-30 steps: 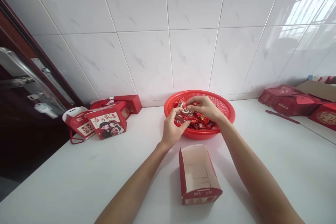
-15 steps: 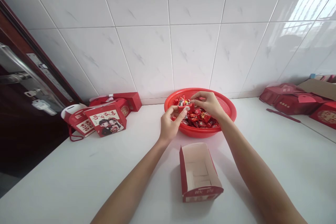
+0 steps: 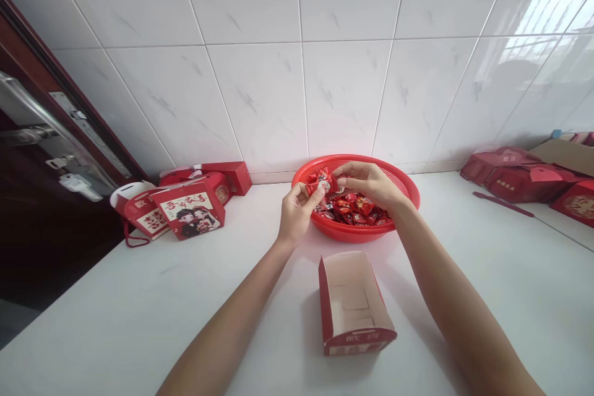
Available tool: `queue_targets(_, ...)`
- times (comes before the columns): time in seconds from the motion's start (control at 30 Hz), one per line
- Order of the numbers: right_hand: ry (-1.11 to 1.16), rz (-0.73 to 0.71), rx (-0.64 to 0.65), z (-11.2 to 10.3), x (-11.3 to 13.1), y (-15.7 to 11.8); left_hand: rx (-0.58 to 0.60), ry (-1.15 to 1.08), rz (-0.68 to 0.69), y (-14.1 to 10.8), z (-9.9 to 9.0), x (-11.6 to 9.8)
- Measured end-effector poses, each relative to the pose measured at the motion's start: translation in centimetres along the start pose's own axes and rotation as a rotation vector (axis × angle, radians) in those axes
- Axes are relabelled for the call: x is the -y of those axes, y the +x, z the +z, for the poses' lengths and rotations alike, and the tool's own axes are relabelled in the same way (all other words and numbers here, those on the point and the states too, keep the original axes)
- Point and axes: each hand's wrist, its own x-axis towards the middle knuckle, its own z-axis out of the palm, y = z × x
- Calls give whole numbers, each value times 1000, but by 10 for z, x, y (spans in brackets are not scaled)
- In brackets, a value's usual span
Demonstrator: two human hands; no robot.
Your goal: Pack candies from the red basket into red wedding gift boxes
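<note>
My left hand point(image 3: 295, 215) is closed on a red wrapped candy point(image 3: 323, 184), thumb on its front, over the left part of a red plastic basket point(image 3: 355, 234). My right hand point(image 3: 375, 185) comes in from the right, thumb and fingers pinched at the candy's right edge. Beneath both hands lie several wrapped candies point(image 3: 357, 209), mostly red, inside the basket. Closer to me stands an open red cardboard box point(image 3: 326, 315), its pale inside showing and nothing visible in it.
To the left sit several red gift boxes point(image 3: 192, 213), one with a printed couple. More red boxes point(image 3: 522, 176) lie at the far right beside a dark red strip point(image 3: 503, 204). A tiled wall point(image 3: 260, 99) rises behind the white tabletop point(image 3: 223, 272); a door handle point(image 3: 32, 133) is at left.
The candy at my left hand has turned, showing a round pale label, and shifted slightly left. My right hand stays beside it. The view has moved very little.
</note>
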Motion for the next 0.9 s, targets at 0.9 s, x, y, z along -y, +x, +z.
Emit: queue_targets(0.9,-13,-9,-174,-3,-4,1,-5,-147,-76,5,0,-12)
